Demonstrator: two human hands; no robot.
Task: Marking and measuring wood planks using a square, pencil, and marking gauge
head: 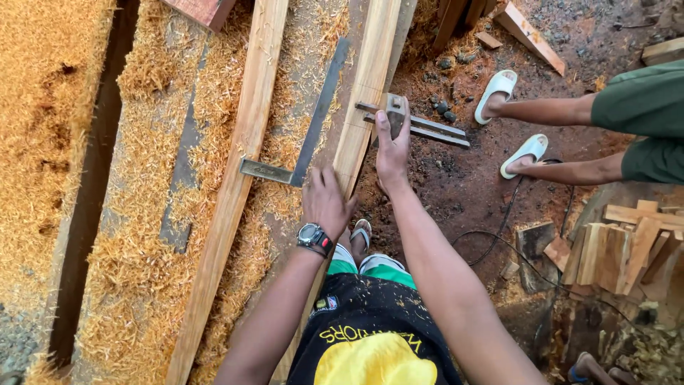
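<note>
- Centrally, a pale wooden plank (363,107) runs lengthwise along the shaving-strewn desk (142,235), and every place below is told from it.
- The marking gauge (399,117) lies across the plank's far part, its two bars sticking out past the plank's right edge.
- The right hand (392,153) is clamped around the gauge's block, fingers curled over it.
- The left hand (326,203) lies spread and flat, pressing on the plank's near part.
- A steel square (303,139) rests just left of the plank; a second plank (235,185) lies beyond that.
- Right of the plank, another person's sandalled feet (509,117) stand on the dirt floor.
- Risk, as I judge it: loose shavings could let the plank slide under the pressing hand, skewing the gauge.
</note>
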